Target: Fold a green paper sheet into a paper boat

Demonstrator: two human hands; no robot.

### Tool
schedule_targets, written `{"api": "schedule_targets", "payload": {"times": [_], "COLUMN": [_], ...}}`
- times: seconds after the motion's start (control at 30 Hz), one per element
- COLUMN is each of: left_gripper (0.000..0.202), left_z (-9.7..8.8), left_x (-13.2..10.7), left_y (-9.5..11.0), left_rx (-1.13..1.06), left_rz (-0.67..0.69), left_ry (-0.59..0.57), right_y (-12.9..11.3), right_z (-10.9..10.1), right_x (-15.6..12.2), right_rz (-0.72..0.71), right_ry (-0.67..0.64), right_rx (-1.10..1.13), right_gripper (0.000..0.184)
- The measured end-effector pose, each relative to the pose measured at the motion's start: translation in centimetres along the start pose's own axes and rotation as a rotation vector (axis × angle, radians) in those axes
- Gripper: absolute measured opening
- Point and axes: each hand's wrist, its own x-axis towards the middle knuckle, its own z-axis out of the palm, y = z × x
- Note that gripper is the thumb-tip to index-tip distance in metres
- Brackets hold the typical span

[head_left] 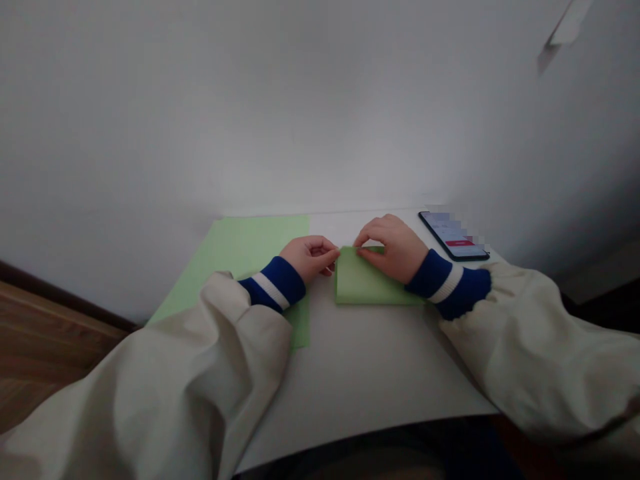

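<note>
Edges being lined up now, it seems: left hand (311,257) and right hand (393,248) pinch the folded green paper (375,285) at its far edge, right of the flat green paper (255,241), and creasing calls for flush edges.

Sheets (260,233) lie left of the folded paper (373,287), the phone (450,233) behind-right.

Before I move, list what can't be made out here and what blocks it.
All in the head view:
Folded green paper: upper right part hidden by the right grip and cuff.
Left grip: too small to tell whether its fingertips pinch the paper's corner.
Green sheet: near part hidden by the left sleeve.
Phone: screen text too small, partly pixelated.
White piece, upper right: cut off by the top edge.
</note>
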Motion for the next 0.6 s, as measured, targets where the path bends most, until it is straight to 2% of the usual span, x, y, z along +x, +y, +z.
{"api": "schedule_targets", "payload": {"times": [0.1,0.27,0.47,0.6], "left_gripper": [0.007,0.006,0.002,0.006], "left_z": [0.0,0.0,0.1,-0.1], "left_x": [-0.2,-0.4,-0.2,0.0], "left_y": [0.2,0.9,1.0,0.6], "left_rx": [0.034,0.006,-0.067,-0.079], "left_rz": [0.046,0.028,-0.036,-0.023], "left_ry": [0.020,0.067,0.061,0.050], "right_y": [-0.1,-0.2,0.0,0.1], "right_z": [-0.2,-0.4,0.1,0.4], "right_x": [0.0,-0.4,-0.6,-0.6], "right_rz": [-0.015,-0.006,0.030,0.013], "right_ry": [0.024,0.101,0.034,0.010], "right_rx": [-0.021,-0.021,0.001,0.020], "right_gripper": [0.010,0.019,0.020,0.019]}}
